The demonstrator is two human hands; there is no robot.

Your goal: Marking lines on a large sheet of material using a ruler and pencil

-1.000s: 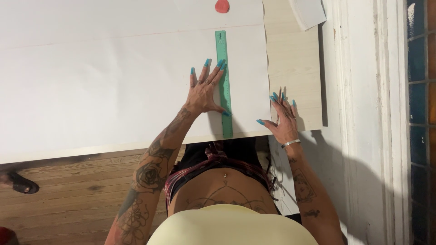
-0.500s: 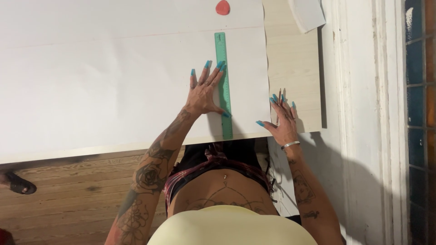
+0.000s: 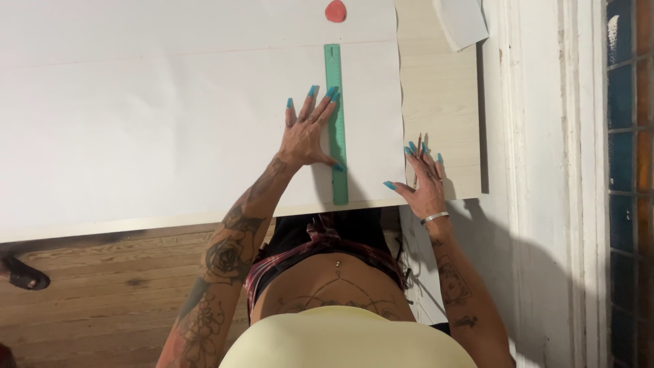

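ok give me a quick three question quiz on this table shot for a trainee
1. True or false: the left hand lies flat with its fingers against the green ruler.
2. Which thing lies past the ruler's far end? A) a red round object B) a pair of scissors C) a blue cup
3. Fill in: the right hand rests at the right edge of the large white ____, near the table's front edge.

Key
1. True
2. A, the red round object
3. paper: the white paper sheet on the pale wooden table
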